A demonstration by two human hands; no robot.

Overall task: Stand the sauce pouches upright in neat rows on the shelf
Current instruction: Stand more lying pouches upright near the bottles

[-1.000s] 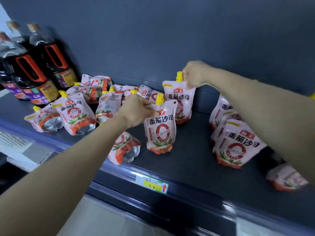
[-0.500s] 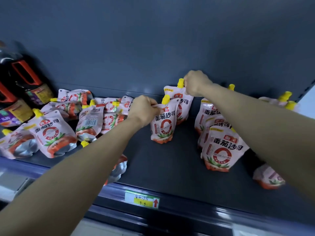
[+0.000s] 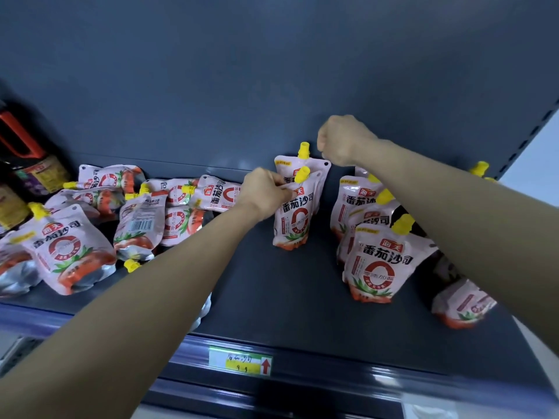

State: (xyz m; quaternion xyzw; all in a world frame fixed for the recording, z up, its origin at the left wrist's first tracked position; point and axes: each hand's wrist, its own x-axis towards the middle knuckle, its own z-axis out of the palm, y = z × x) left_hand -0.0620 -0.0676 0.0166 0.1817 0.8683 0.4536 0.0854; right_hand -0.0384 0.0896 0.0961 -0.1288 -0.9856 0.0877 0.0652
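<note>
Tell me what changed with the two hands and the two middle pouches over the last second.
The right hand let go of the rear pouch and now sits closed just above its top right corner. The left hand pushed the front pouch back until it stands right against the rear one. Unchanged: the left hand's grip, both pouches upright, and the pile of fallen pouches on the left.

Dark grey back panel [image 3: 242, 71], dim light
</note>
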